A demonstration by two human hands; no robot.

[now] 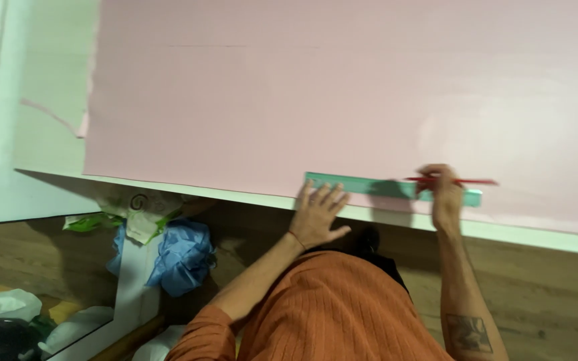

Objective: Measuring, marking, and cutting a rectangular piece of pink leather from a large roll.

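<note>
The left hand [317, 215] lies flat with fingers spread, pressing the left end of the green ruler [392, 188] onto the pink sheet [342, 93] near the bench [523, 232] edge. The ruler runs left to right along that edge. The right hand [444, 195] grips a red pencil [455, 181] over the ruler's right end, with lots of open sheet above.

Room view: pale work surface over wood flooring.

I see a white table edge [249, 198], brown wooden floor [543, 294], and crumpled blue and white bags [178, 257] beneath.
</note>
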